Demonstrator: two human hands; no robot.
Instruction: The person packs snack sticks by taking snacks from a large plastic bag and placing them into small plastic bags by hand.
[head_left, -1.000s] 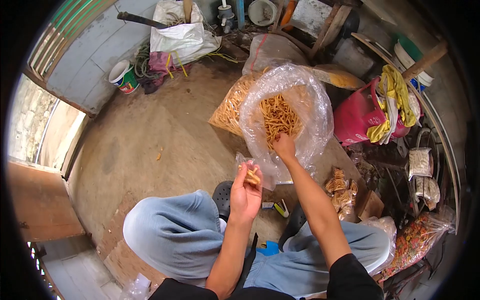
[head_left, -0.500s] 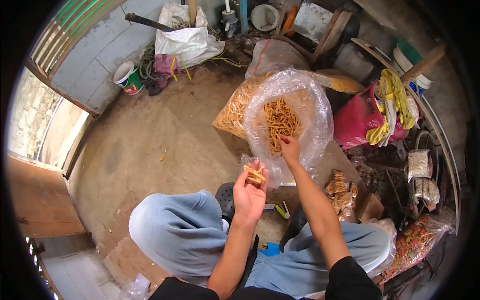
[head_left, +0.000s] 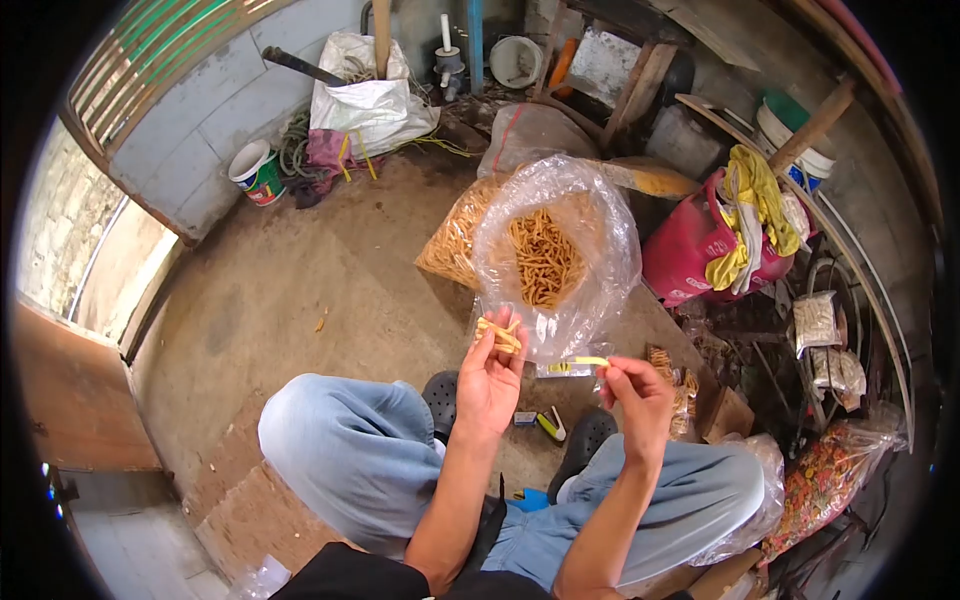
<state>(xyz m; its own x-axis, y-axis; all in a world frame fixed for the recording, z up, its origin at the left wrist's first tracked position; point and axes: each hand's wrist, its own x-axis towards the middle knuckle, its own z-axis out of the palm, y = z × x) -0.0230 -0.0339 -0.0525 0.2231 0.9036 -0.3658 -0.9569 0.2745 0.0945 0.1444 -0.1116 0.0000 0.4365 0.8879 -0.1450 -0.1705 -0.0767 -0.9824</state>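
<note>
The grip of the right hand (head_left: 642, 402) pinches one pale stick (head_left: 592, 361) by its end; the left hand (head_left: 490, 382) has thumb and fingers curled round several snack sticks (head_left: 500, 337). Beyond both, toward the floor's (head_left: 300, 270) right edge, stands a clear bag (head_left: 615, 240) of more sticks (head_left: 545, 260). A slack pinch could drop the single stick — too hard a squeeze might snap it — and tilting the left hand could spill its handful.

Daylight from the left opening (head_left: 82, 250), plastic bag (head_left: 612, 235) glare, fisheye-curved edges
</note>
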